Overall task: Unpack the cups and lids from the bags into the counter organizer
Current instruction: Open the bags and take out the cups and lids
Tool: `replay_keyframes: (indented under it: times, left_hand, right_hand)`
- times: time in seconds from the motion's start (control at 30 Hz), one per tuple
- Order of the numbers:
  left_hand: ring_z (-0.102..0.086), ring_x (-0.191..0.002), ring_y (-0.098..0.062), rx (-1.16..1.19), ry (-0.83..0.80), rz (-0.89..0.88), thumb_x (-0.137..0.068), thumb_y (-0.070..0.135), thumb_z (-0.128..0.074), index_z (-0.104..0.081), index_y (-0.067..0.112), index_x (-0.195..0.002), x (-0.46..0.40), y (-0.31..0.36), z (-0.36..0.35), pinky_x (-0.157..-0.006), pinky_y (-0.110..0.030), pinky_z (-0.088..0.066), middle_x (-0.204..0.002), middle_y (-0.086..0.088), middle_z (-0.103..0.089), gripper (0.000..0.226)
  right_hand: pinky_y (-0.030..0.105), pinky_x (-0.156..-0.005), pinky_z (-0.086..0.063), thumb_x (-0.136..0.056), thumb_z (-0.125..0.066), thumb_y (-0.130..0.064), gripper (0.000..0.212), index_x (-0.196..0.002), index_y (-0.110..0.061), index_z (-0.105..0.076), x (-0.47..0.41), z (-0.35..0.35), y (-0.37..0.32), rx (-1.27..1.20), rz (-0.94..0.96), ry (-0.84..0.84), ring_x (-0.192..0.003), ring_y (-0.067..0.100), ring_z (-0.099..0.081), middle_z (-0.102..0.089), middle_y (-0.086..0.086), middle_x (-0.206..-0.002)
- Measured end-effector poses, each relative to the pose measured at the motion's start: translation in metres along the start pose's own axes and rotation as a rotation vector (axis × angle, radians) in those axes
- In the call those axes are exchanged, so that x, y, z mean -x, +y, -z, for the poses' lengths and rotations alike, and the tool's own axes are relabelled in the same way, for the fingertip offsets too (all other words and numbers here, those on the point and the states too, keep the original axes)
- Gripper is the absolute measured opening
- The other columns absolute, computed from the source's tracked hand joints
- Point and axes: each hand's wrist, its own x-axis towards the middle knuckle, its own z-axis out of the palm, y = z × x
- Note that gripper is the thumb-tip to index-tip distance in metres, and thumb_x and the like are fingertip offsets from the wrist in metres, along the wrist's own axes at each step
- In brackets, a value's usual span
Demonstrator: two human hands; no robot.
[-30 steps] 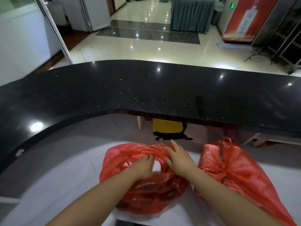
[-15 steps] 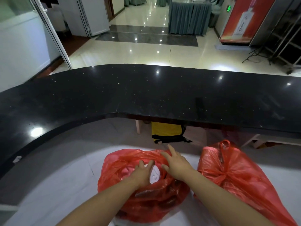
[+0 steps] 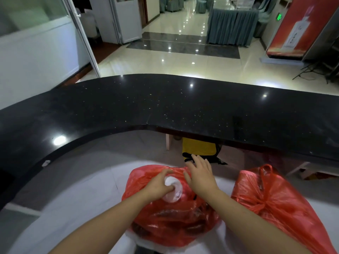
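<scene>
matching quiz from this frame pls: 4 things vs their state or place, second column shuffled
Things:
1. left hand
2. right hand
3. open red bag
4. tied red bag

States:
A. knotted at the top, untouched, on the right
B. grips a white cup stack at the bag's mouth
C. fingers straight, above the far edge of the bag
D. lies under both hands on the white surface

Pairs: 1-B, 2-C, 3-D, 4-A

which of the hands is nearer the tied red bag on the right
Right. The right hand lies open over the open red bag, with the tied red bag beside that forearm. The left hand grips a white cup farther away.
</scene>
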Motion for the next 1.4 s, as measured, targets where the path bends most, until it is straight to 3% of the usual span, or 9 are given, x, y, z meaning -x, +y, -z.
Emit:
replay_keyframes:
  times: [0.17,0.27,0.37,0.5,0.63,0.83,1.0,1.23,1.4]
  left_hand:
    - [-0.063,-0.111,-0.023,0.361,0.32,0.104,-0.084,0.011,-0.075,-0.052,0.026,-0.133,0.036,0.008,0.035,-0.092,-0.035,-0.056,-0.124,-0.003,-0.062,0.056]
    - [-0.069,-0.103,-0.034,0.805,0.459,0.197,-0.088,0.004,-0.071,-0.052,0.023,-0.133,0.075,0.009,0.048,-0.082,-0.041,-0.06,-0.119,-0.012,-0.065,0.052]
    - [-0.069,-0.095,-0.029,1.018,0.57,0.266,-0.092,0.007,-0.067,-0.053,0.029,-0.13,0.124,0.002,0.054,-0.069,-0.033,-0.058,-0.117,-0.012,-0.065,0.046]
    - [-0.067,-0.1,-0.028,1.128,0.699,0.335,-0.092,0.008,-0.066,-0.053,0.027,-0.129,0.193,-0.023,0.046,-0.076,-0.038,-0.058,-0.12,-0.01,-0.064,0.043]
    - [-0.064,-0.114,-0.033,1.145,0.826,0.4,-0.091,0.011,-0.069,-0.055,0.025,-0.128,0.26,-0.056,0.037,-0.092,-0.044,-0.055,-0.127,-0.012,-0.062,0.042]
    - [-0.068,-0.105,-0.025,1.119,1.001,0.483,-0.094,0.026,-0.068,-0.059,0.025,-0.124,0.354,-0.104,0.023,-0.082,-0.033,-0.055,-0.12,-0.006,-0.068,0.032]
    - [-0.07,-0.084,-0.018,1.054,1.125,0.566,-0.096,0.025,-0.064,-0.068,0.018,-0.11,0.444,-0.141,0.011,-0.075,-0.028,-0.053,-0.103,-0.004,-0.074,0.016]
    - [-0.065,-0.066,-0.009,0.586,1.122,0.757,-0.094,0.012,-0.059,-0.069,0.016,-0.094,0.592,-0.206,-0.025,-0.071,-0.024,-0.051,-0.079,0.001,-0.078,0.01]
    - [-0.068,-0.082,-0.01,0.293,1.071,0.937,-0.092,-0.002,-0.044,-0.067,0.025,-0.096,0.683,-0.248,-0.075,-0.073,-0.02,-0.051,-0.089,0.006,-0.075,0.035]
  right_hand:
    - [0.032,-0.108,-0.039,-0.098,-0.059,-0.042,0.051,-0.142,-0.018,-0.051,-0.012,0.015,-0.044,-0.551,0.099,-0.081,-0.133,0.019,-0.047,-0.046,0.0,-0.146]
    - [0.022,-0.086,-0.051,-0.095,-0.066,-0.042,0.052,-0.14,-0.022,-0.051,-0.008,0.018,-0.073,-0.958,0.037,-0.347,-0.111,0.014,-0.063,-0.057,-0.004,-0.135]
    - [0.03,-0.074,-0.054,-0.096,-0.067,-0.034,0.046,-0.136,-0.016,-0.055,0.003,0.015,-0.102,-1.253,-0.019,-0.645,-0.088,0.016,-0.069,-0.067,0.009,-0.123]
    - [0.031,-0.061,-0.036,-0.097,-0.065,-0.019,0.039,-0.129,0.002,-0.056,0.032,0.005,-0.147,-1.374,0.021,-0.886,-0.072,0.024,-0.049,-0.055,0.018,-0.095]
    - [0.035,-0.075,-0.051,-0.092,-0.072,-0.021,0.044,-0.13,-0.006,-0.056,0.065,-0.004,-0.198,-1.255,0.056,-0.977,-0.083,0.026,-0.066,-0.07,0.023,-0.113]
    - [0.035,-0.074,-0.055,-0.083,-0.083,-0.026,0.05,-0.124,-0.009,-0.06,0.115,-0.027,-0.273,-1.095,0.12,-1.07,-0.071,0.023,-0.062,-0.071,0.013,-0.083]
    - [0.032,-0.065,-0.052,-0.085,-0.081,-0.027,0.048,-0.123,-0.006,-0.061,0.165,-0.042,-0.338,-0.969,0.183,-1.133,-0.065,0.024,-0.06,-0.07,0.017,-0.09]
    - [0.031,-0.068,-0.048,-0.086,-0.079,-0.034,0.048,-0.124,-0.011,-0.059,0.265,-0.08,-0.434,-0.735,0.341,-1.223,-0.078,0.023,-0.067,-0.071,0.018,-0.112]
    - [0.024,-0.056,-0.043,-0.086,-0.079,-0.032,0.041,-0.114,-0.005,-0.066,0.341,-0.124,-0.484,-0.504,0.465,-1.238,-0.068,0.015,-0.058,-0.065,0.008,-0.089]
